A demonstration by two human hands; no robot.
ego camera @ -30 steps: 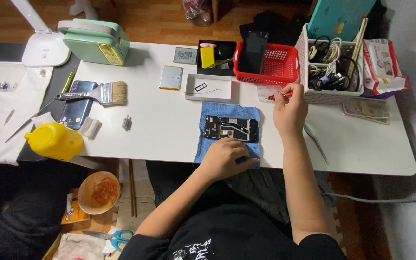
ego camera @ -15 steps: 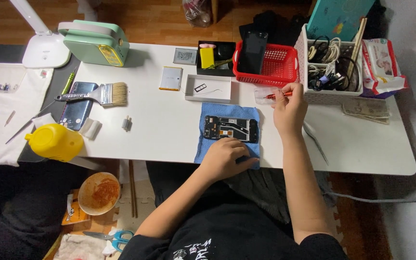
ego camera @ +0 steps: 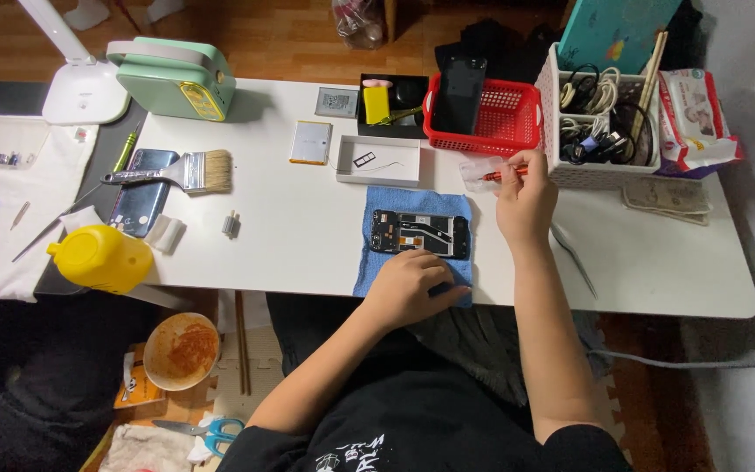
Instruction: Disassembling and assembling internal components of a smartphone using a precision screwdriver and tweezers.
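Nearest, the left hand rests with curled fingers on the near edge of the blue cloth, just beside the opened phone lying on it, while farther right the right hand pinches a red screwdriver before the red basket.

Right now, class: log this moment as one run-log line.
left hand: resting on blue cloth | right hand: holding red screwdriver | opened phone: flat on cloth, untouched
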